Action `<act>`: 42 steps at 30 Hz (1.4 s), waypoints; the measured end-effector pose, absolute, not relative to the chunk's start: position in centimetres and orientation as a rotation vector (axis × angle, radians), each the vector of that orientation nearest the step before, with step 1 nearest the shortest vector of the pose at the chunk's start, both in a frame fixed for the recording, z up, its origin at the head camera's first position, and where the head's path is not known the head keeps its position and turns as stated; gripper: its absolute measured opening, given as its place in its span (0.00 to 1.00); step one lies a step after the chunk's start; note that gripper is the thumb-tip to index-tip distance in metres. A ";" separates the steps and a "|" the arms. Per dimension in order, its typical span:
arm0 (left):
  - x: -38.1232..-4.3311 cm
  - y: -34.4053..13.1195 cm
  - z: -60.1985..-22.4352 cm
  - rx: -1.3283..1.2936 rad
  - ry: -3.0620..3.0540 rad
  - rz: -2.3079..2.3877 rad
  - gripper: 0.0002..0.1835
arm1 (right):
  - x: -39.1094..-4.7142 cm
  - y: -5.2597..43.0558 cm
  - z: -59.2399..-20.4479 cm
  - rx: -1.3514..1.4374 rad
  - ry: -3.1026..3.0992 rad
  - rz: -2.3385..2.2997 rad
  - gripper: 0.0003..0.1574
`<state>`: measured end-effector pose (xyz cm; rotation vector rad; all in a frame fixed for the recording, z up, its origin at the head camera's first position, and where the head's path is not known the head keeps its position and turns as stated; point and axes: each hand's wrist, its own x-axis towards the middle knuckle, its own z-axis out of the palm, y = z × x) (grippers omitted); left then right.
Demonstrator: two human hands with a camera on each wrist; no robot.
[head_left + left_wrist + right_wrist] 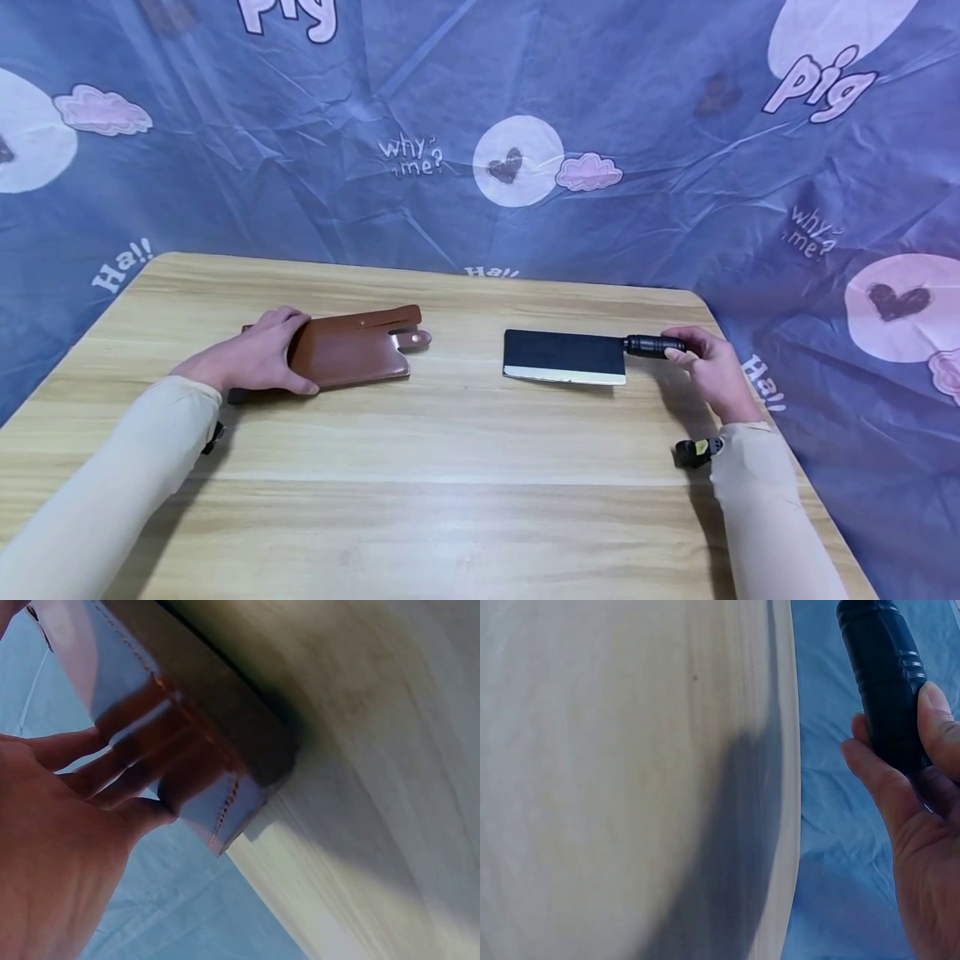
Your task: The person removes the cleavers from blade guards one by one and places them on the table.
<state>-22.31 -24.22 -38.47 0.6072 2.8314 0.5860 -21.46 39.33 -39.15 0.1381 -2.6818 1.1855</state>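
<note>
A brown leather knife sheath (352, 350) lies left of centre in the head view, its notched end and snap strap facing right. My left hand (258, 354) grips its left end, thumb over the near edge and fingers over the far side. In the left wrist view the stitched sheath (139, 656) shows a slanting dark side beside the wood. On the right is a cleaver (562, 354) with a dark blade, pale cutting edge facing me. My right hand (708, 367) pinches the end of its black handle (885, 682) between thumb and fingers.
Both things are at a light wood-grained table (450, 517) with rounded far corners. A blue printed cloth (300, 167) hangs behind it and along the right side. Small dark wrist devices, one of them a black device (697, 452), sit under both sleeves.
</note>
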 end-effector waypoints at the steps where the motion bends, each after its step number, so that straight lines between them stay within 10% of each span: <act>1: -22.3 -24.3 -38.4 0.608 2.835 0.586 0.63 | -21.5 39.4 -39.1 0.135 -2.679 1.187 0.19; 42: -22.2 -25.0 -38.8 0.625 2.779 0.635 0.62 | -21.8 39.6 -39.8 0.271 -2.898 0.984 0.15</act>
